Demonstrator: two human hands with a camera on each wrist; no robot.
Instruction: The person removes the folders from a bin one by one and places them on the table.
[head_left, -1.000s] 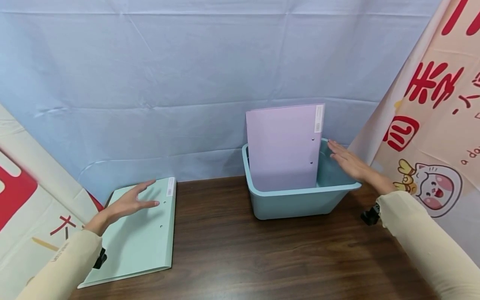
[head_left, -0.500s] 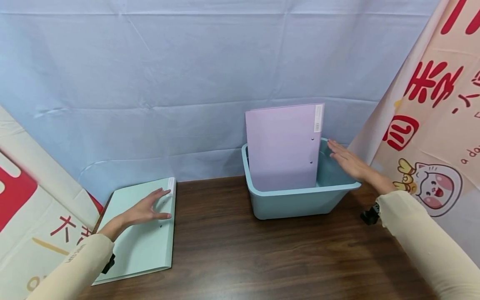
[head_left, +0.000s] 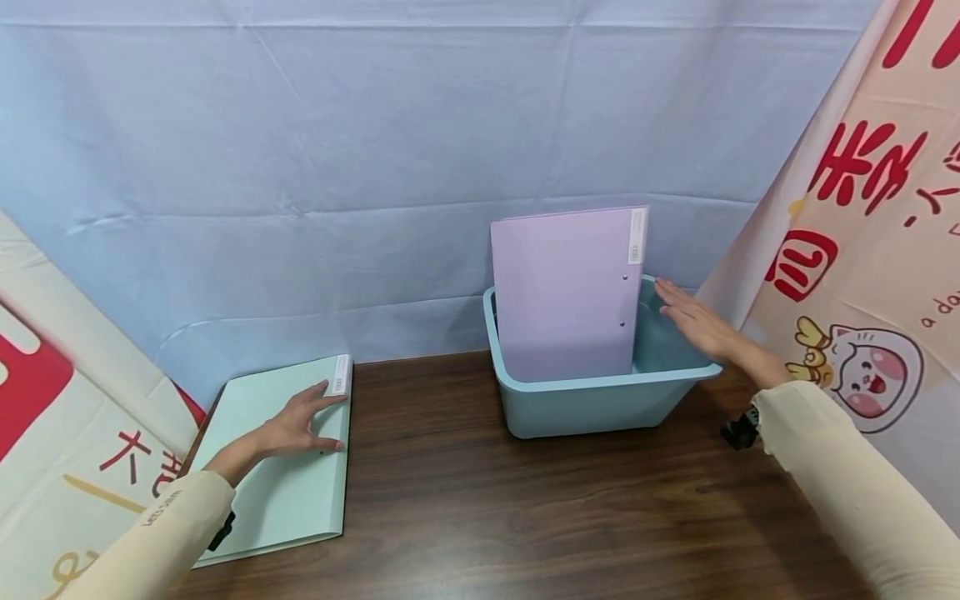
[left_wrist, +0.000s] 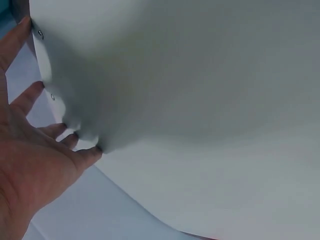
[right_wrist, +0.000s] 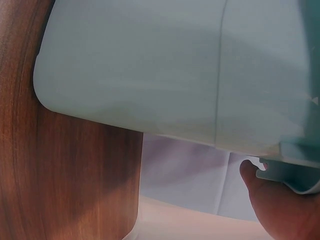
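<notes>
A mint-green binder (head_left: 262, 492) lies closed on the left of the table, with a white label and small rivets along its right side. My left hand (head_left: 291, 427) rests on its cover near that edge, fingers spread; in the left wrist view, several fingertips (left_wrist: 90, 152) are right at the cover. Toward the right stands a blue-green plastic bin (head_left: 592, 412), holding an upright lilac binder (head_left: 566, 283) that rises well above the rim. My right hand (head_left: 697, 325) holds the bin's right rim at the far corner, and one digit (right_wrist: 247, 170) shows outside, just below the rim lip.
Dark wooden table (head_left: 420, 475) lies between the mint binder and the bin. A pale blue cloth (head_left: 375, 167) hangs behind. Printed cloths flank both sides, the right one (head_left: 870, 275) close beside the bin and right arm.
My left hand has moved right and down onto the mint binder's cover, near its riveted edge. The right hand, the bin and the lilac binder have stayed in place.
</notes>
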